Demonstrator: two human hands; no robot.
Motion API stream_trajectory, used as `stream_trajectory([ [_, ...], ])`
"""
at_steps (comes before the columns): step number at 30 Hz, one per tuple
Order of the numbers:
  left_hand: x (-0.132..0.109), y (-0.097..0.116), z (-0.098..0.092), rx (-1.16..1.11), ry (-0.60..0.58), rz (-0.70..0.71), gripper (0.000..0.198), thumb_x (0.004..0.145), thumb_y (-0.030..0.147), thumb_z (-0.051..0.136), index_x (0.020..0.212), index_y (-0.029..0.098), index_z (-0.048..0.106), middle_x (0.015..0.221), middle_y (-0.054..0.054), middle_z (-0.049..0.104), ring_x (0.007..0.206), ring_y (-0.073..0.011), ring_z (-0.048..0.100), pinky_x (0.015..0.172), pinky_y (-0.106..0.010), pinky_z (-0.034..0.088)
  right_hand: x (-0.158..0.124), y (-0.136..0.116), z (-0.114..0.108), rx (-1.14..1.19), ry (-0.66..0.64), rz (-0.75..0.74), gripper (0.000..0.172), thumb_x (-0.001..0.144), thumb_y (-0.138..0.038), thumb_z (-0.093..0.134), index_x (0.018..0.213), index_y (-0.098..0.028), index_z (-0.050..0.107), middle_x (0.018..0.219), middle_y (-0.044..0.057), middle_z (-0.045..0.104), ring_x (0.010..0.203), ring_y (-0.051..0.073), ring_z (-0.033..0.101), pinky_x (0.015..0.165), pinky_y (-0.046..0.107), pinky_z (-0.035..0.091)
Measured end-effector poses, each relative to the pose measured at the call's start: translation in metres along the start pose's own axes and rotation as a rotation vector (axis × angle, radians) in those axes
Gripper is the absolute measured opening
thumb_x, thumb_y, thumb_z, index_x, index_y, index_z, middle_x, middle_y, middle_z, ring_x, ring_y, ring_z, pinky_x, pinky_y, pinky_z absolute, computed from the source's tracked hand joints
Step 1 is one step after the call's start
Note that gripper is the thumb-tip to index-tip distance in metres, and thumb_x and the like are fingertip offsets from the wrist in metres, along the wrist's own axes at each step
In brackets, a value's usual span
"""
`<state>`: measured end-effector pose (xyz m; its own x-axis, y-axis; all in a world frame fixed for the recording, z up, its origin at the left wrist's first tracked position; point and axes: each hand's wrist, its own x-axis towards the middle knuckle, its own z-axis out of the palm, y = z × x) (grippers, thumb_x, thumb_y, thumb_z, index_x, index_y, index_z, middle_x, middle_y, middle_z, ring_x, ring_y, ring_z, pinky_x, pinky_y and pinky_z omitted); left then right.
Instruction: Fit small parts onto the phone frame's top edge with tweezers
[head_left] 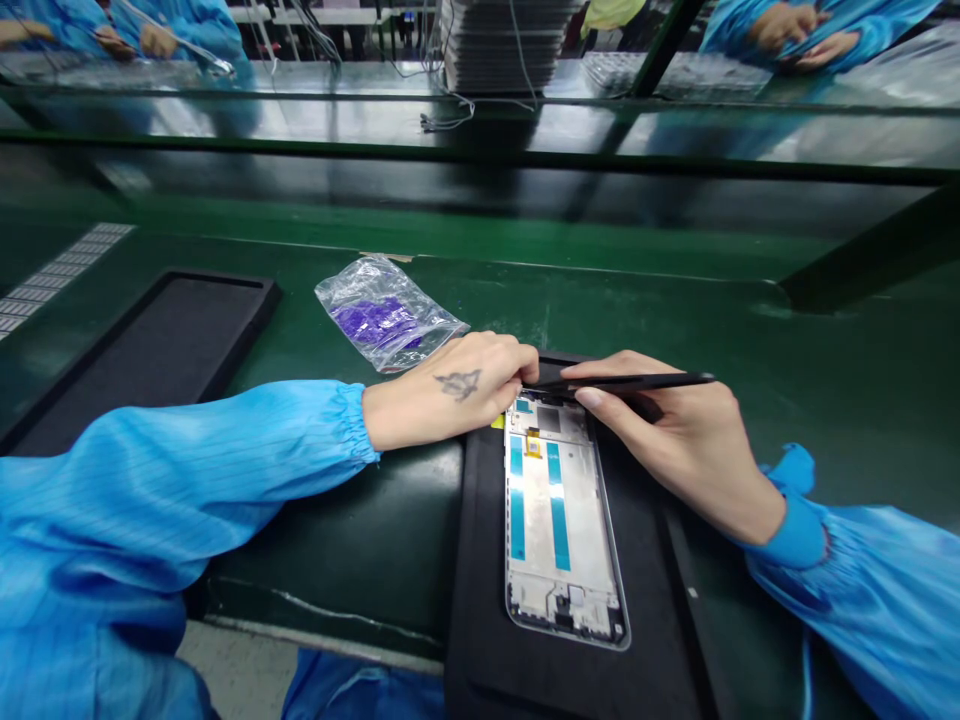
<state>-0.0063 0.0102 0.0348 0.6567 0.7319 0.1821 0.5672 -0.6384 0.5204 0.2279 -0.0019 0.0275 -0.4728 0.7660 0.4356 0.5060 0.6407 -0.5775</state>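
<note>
A smartphone middle frame [559,520] lies face up on a black mat [480,620], with silver metal, two teal strips and a small yellow part near its top. My left hand [457,390] reaches over from the left, its fingertips curled on the frame's top end. My right hand [667,430] grips a slim black tool [637,381], whose tip meets the top end of the frame near my left fingertips. The tool's tip is hidden by my fingers.
A clear plastic bag [386,315] holding purple items lies just above my left hand. A black tray [150,350] sits on the green bench [600,300] to the left. Beyond a glass shelf stands a stack of trays [502,45]. Blue-sleeved co-workers' hands [802,30] work at the top.
</note>
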Motion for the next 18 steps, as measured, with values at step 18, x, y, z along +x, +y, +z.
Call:
stream_trajectory([
  [18, 0.0001, 0.0019, -0.0009, 0.002, -0.012, 0.004, 0.021, 0.093, 0.009, 0.045, 0.1, 0.016, 0.063, 0.097, -0.003, 0.068, 0.089, -0.0172, 0.061, 0.079, -0.031, 0.044, -0.0012, -0.0013, 0.0009, -0.02, -0.007, -0.093, 0.015, 0.098, -0.022, 0.063, 0.11, -0.025, 0.071, 0.101, 0.001, 0.07, 0.088, 0.019, 0.068, 0.078, 0.03, 0.054],
])
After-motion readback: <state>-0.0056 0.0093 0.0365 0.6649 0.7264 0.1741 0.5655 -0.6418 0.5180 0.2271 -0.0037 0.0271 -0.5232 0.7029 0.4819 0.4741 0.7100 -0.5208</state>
